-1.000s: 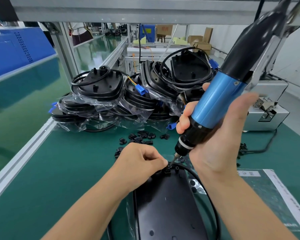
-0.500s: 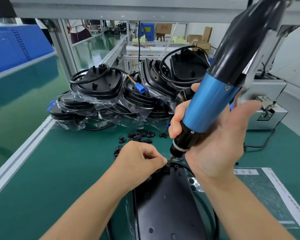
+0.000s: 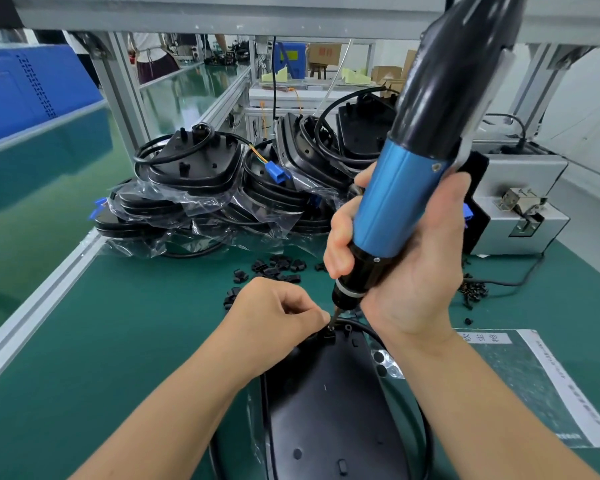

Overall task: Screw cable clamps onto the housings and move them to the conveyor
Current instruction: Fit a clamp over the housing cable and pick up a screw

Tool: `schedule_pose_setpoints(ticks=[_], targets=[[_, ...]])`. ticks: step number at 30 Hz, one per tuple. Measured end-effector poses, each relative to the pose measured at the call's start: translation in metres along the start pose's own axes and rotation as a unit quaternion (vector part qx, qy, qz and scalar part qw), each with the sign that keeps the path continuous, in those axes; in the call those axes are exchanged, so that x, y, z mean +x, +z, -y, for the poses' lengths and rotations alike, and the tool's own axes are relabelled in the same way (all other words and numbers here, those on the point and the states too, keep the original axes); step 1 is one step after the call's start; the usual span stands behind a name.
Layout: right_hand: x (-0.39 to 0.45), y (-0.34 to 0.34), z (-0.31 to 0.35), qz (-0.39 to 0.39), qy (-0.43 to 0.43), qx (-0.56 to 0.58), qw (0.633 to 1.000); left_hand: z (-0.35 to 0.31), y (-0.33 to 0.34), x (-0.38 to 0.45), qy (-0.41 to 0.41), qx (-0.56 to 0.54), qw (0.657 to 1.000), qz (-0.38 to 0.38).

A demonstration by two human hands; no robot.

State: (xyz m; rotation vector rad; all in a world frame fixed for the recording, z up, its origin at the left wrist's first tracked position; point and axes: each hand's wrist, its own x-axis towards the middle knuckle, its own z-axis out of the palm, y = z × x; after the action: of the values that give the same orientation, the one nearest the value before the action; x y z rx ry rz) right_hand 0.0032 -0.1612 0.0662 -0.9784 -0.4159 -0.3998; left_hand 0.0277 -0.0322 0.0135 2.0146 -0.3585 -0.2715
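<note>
The right hand [image 3: 406, 271] grips the screwdriver [image 3: 413, 181], its tip on the clamp [image 3: 328, 336]. The left hand [image 3: 274, 320] pinches that clamp on the housing [image 3: 326, 410], lower centre.

The electric screwdriver [image 3: 409, 188] now stands more upright than one second ago, and the right hand [image 3: 406, 271] around it sits a little more to the left. The bit tip is now lower, at the cable clamp [image 3: 328, 336] on the housing [image 3: 326, 403].

2 hands [image 3: 278, 317], 1 screwdriver [image 3: 406, 188], 1 housing [image 3: 326, 403] (stacked ones uncountable).
</note>
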Motion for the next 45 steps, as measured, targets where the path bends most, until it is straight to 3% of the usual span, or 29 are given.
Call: schedule_pose_setpoints(ticks=[7,12,17,29,37,45], targets=[[0.002,-0.003,0.003,0.066,0.004,-0.005,0.998,-0.001,0.000,-0.002,0.002,0.005,1.000,-0.005],[0.003,-0.003,0.004,0.036,0.006,-0.027,0.999,-0.014,-0.009,0.006,-0.031,0.038,0.995,0.083],[0.003,0.002,0.005,0.068,0.019,-0.039,0.997,-0.023,-0.011,0.015,-0.071,0.043,0.987,0.141],[0.012,-0.015,0.020,0.043,0.015,-0.027,0.999,-0.015,-0.011,0.013,-0.043,0.004,0.990,0.131],[0.019,-0.017,0.022,0.095,0.045,-0.029,0.994,-0.014,-0.012,0.014,-0.033,0.003,0.990,0.134],[0.020,-0.014,0.025,0.076,0.064,-0.015,0.995,-0.011,-0.013,0.013,-0.030,0.003,0.990,0.135]])
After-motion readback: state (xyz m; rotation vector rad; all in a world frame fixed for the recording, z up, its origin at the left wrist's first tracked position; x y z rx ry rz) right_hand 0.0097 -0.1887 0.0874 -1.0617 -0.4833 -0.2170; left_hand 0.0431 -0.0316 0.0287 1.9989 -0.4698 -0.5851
